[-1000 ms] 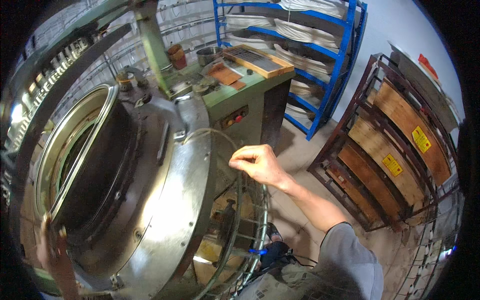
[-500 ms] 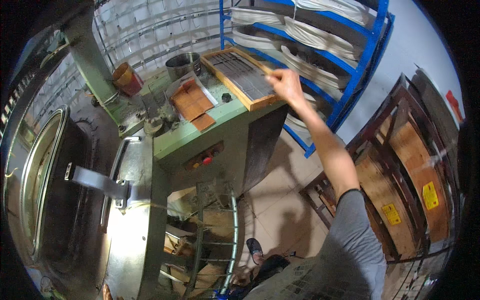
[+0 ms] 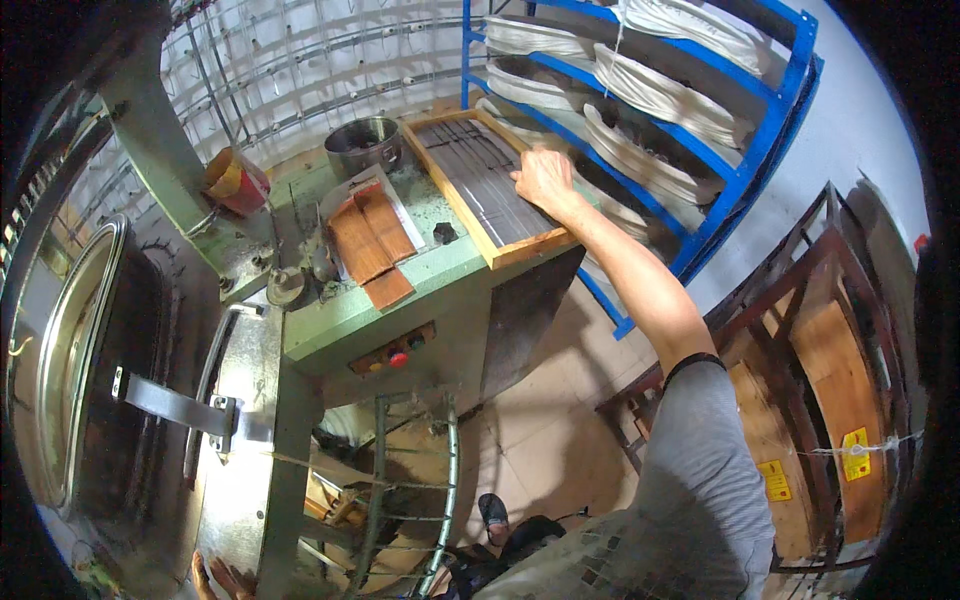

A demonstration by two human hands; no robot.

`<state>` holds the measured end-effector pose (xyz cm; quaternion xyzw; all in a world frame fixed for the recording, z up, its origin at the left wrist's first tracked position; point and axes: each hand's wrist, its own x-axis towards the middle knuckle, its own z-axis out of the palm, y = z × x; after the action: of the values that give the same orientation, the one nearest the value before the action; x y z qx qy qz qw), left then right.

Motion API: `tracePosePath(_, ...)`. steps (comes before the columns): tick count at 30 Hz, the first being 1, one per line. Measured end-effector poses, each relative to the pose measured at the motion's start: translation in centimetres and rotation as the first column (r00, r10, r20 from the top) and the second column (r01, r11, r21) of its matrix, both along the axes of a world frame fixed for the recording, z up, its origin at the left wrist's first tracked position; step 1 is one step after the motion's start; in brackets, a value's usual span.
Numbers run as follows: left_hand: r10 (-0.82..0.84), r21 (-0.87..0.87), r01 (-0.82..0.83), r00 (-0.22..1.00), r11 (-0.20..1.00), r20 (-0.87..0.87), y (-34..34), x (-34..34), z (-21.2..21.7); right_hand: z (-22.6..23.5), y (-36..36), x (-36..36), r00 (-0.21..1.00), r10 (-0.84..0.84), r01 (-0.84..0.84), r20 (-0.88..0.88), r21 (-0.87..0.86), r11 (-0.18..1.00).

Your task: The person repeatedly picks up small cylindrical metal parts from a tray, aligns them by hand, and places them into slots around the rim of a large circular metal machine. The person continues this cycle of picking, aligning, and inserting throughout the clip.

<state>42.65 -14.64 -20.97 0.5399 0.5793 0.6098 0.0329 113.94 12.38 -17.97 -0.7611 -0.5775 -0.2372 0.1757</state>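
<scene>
My right hand (image 3: 546, 184) reaches out to the wooden-framed tray (image 3: 532, 247) on the green machine top. Its fingers are curled closed at the tray's right rim; what they hold, if anything, is hidden. Inside the tray lie several thin dark strips (image 3: 468, 142) on a grey bed. At the bottom edge, my left hand (image 3: 222, 578) shows only in part, fingers stretched out against the bright metal plate (image 3: 245, 500). A black knob (image 3: 444, 233) stands left of the tray.
Left of the tray are brown pieces (image 3: 372, 235) on a white sheet, a metal pot (image 3: 362, 147) and a red-and-yellow can (image 3: 237, 182). A blue rack (image 3: 745, 180) with white bundles stands behind. A metal handle (image 3: 175, 405) juts out at left. Red button (image 3: 399, 360) on the machine front.
The view has shifted. My right hand has moved a little nearer along the tray's right side and stays closed. More of my left hand has come into view at the bottom.
</scene>
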Motion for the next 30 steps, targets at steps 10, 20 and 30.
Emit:
tracePosePath(10, 0.172, 0.069, -0.157, 0.923, 0.985, -0.344, 0.5, 2.1, 1.8, -0.7, 0.5, 0.8, 0.988, 0.068, -0.066, 0.142, -0.014, 0.998)
tracePosePath(20, 0.234, 0.107, -0.209, 0.847, 0.972, -0.477, 0.8, 1.8, 1.8, 0.5, -0.1, 2.1, 0.862, 0.29, -0.24, 0.416, -0.17, 0.956)
tracePosePath(30, 0.226, 0.082, -0.21, 0.896, 0.974, -0.382, 0.8, 1.9, 1.4, 0.7, 0.9, 3.2, 0.96, 0.189, -0.181, 0.206, -0.058, 0.982)
